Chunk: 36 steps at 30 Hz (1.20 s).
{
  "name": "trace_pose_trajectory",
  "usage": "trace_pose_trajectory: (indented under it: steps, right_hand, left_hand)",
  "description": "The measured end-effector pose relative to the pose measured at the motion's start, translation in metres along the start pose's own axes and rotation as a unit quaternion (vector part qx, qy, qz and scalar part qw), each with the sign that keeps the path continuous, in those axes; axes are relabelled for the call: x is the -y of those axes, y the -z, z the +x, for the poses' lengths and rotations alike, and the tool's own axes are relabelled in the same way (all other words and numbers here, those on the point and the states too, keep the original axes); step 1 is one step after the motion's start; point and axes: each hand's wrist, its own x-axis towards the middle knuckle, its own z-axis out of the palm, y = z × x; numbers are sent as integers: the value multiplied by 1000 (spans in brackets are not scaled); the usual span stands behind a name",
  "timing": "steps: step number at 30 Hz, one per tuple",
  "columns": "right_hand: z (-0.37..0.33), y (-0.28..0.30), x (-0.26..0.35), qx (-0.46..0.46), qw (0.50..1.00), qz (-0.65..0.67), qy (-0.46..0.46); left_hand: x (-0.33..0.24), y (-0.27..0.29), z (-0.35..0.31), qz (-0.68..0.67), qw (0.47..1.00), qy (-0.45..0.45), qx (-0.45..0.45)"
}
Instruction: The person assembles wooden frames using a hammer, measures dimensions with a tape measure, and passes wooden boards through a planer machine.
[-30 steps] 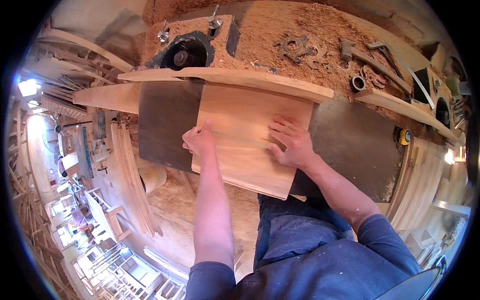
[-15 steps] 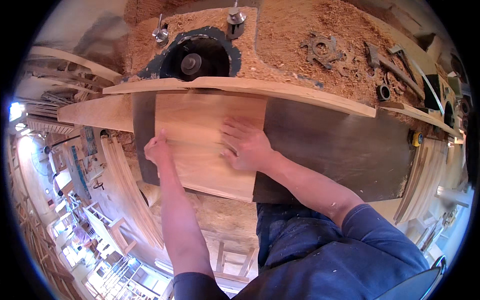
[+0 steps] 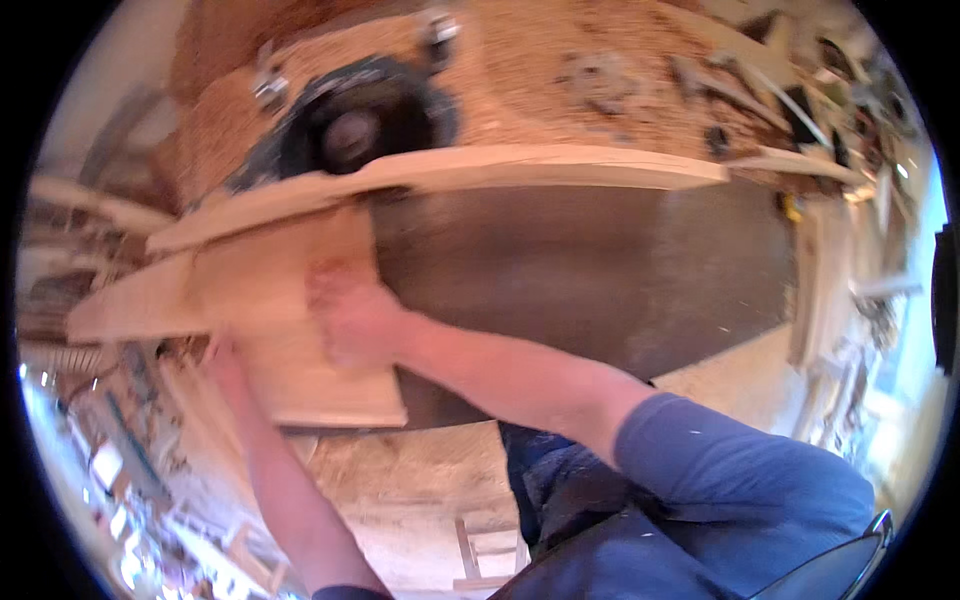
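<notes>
A pale wooden board [image 3: 300, 388] lies flat on a dark machine table [image 3: 540, 270], its far edge close to a long wooden fence strip [image 3: 550, 166]. My left hand [image 3: 226, 362] is at the board's left edge, its fingers seemingly closed around that edge, though motion smears them. My right hand [image 3: 352, 312] rests on top of the board near its right side, pressed down with the fingers laid over the wood; they are blurred too. Beyond the fence sits a round dark machine opening with a spindle [image 3: 350, 135], close to the board's far side.
Wood shavings [image 3: 520, 70] cover the surface behind the fence. A toothed metal cutter part [image 3: 598, 82] and a hammer-like tool [image 3: 725, 92] lie there. Another pale board [image 3: 130, 298] extends at the left. Wood strips [image 3: 825, 270] stand by the table's right end.
The board and both hands have shifted left across the view, exposing more of the dark table to the right. The whole view has also tilted and blurred.
</notes>
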Motion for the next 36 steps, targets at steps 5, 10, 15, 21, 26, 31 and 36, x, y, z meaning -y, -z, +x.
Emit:
trace_pose_trajectory:
  steps: [5,10,15,21,26,31,36]
  right_hand:
    - [-69,17,2,2,999,-5,54]
    - [-186,118,-43,-4,987,89,132]
    - [-311,259,-112,128,980,103,111]
    - [-427,489,-211,-229,874,-367,-222]
    - [-453,539,-261,-21,875,-440,-198]
    - [-461,559,-259,24,878,-406,-252]
    - [-463,553,-188,-97,912,-276,-289]
  left_hand:
    - [57,-1,-100,-27,999,17,-16]
    - [-2,-63,-291,0,996,43,-80]
    - [-42,-141,-463,-217,959,174,46]
    - [-125,-208,-608,-421,837,267,227]
    - [-182,-241,-684,-375,787,407,271]
    - [-203,-252,-727,-385,736,410,377]
    - [-214,-226,-713,-210,787,235,531]
